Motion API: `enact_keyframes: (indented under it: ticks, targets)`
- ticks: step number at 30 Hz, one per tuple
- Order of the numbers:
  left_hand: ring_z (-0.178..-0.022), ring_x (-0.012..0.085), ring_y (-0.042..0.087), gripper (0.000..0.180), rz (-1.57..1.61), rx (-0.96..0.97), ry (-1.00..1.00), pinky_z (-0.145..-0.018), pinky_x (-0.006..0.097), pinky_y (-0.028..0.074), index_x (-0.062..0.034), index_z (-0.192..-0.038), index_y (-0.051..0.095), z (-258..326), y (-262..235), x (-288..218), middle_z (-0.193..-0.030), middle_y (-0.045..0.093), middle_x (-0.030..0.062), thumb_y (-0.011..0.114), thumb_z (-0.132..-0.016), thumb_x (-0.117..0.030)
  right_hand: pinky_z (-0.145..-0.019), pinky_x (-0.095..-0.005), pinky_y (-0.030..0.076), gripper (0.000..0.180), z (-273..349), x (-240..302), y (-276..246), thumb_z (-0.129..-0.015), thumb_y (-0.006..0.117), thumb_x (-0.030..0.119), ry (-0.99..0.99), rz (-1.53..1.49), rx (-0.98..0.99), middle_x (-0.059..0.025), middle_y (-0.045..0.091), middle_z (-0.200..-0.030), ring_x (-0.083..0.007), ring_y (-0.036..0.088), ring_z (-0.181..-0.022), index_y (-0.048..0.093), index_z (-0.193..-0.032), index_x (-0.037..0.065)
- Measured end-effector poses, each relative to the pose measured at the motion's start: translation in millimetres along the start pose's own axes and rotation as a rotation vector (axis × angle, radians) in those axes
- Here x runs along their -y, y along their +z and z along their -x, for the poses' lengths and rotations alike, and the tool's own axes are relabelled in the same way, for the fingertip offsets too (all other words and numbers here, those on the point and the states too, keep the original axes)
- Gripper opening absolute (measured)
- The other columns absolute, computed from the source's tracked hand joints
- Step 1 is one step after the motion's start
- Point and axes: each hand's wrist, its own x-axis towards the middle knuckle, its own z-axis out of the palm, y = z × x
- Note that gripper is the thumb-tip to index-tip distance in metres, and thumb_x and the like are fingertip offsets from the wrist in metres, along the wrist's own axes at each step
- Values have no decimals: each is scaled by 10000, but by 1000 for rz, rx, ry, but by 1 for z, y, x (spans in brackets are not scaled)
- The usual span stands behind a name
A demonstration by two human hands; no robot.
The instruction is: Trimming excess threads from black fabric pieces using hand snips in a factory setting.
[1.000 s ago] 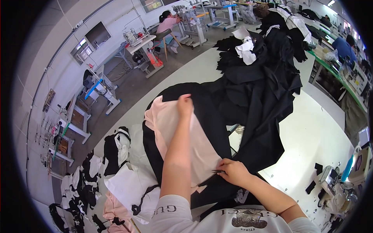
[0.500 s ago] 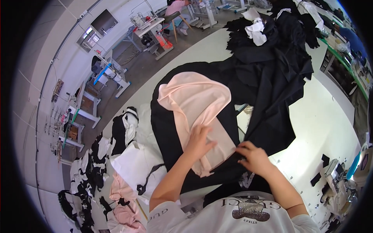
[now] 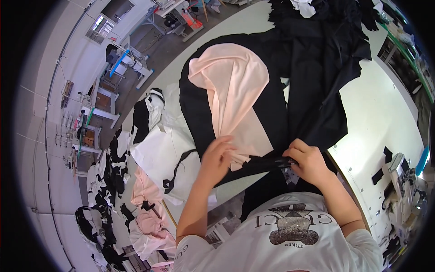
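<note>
A pale pink fabric piece (image 3: pixel 242 86) lies on a large black fabric piece (image 3: pixel 197 97), its upper end rounded and rumpled and its lower end bunched near me. My left hand (image 3: pixel 217 158) is at the pink piece's lower left edge, fingers curled over the cloth; what lies under the fingertips is partly hidden. At the near edge of the black cloth, my right hand (image 3: pixel 309 161) is closed, thumb against fingers, on a gathered black fold. A small dark, pointed shape shows beside its fingertips, too unclear to name.
White fabric (image 3: pixel 161 156) with a black strip lies at the left of the pale table (image 3: pixel 380 118). Pink scraps (image 3: pixel 149 222) and black-and-white offcuts hang or lie further left. A heap of black cloth (image 3: pixel 324 59) spreads at the far right; a sewing machine (image 3: pixel 398 181) stands at the right.
The fabrics sit higher in the picture. My left hand has gone from spread on the pink cloth to curled at its lower left edge. My right hand has closed on the black fold.
</note>
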Motion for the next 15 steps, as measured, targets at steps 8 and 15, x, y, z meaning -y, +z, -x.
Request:
enact_keyframes:
  ticks: [8, 15]
  targets:
    - [-911, 187, 654, 262, 485, 233, -194, -819, 289, 495, -30, -1137, 447, 12, 35, 8, -970, 675, 118, 544, -898, 16, -677, -320, 476, 255, -30, -6, 20, -669, 686, -96, 177, -217, -392, -111, 546, -895, -269, 594, -796, 634, -894, 13]
    - [-1030, 125, 560, 277, 836, 255, -125, -915, 255, 406, -11, -1140, 522, 10, 23, 47, -1161, 627, 73, 416, -896, 62, -643, -283, 459, 229, -42, 25, 41, -827, 698, 121, 179, -248, -425, -99, 564, -896, -194, 581, -767, 625, -1007, -1]
